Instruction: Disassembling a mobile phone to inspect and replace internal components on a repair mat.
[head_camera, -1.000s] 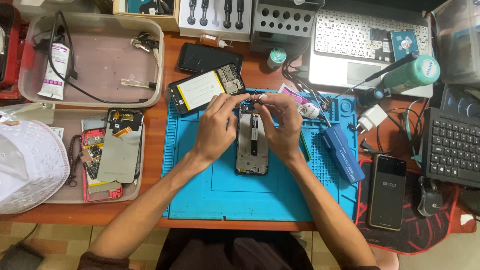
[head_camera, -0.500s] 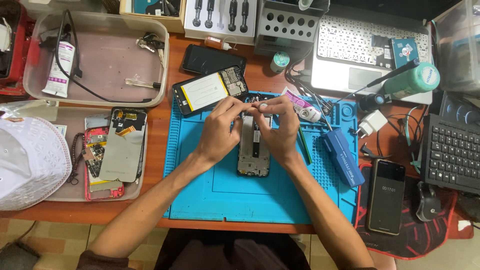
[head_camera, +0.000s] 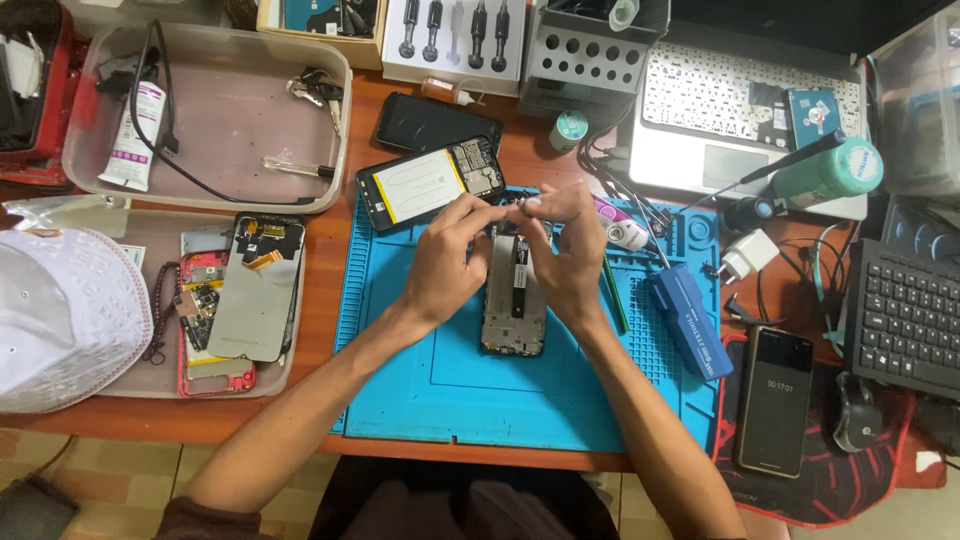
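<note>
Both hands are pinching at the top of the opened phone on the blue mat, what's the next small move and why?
Probably ease the fingertips straight up and slowly: the left hand and right hand meet at the top end of the opened, backless grey phone on the blue silicone mat. What they pinch is too small to tell.

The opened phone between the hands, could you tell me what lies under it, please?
The opened phone lies flat on the blue work mat, which shows all around it. The left hand and right hand cover its top end, so what is there cannot be seen.
</note>
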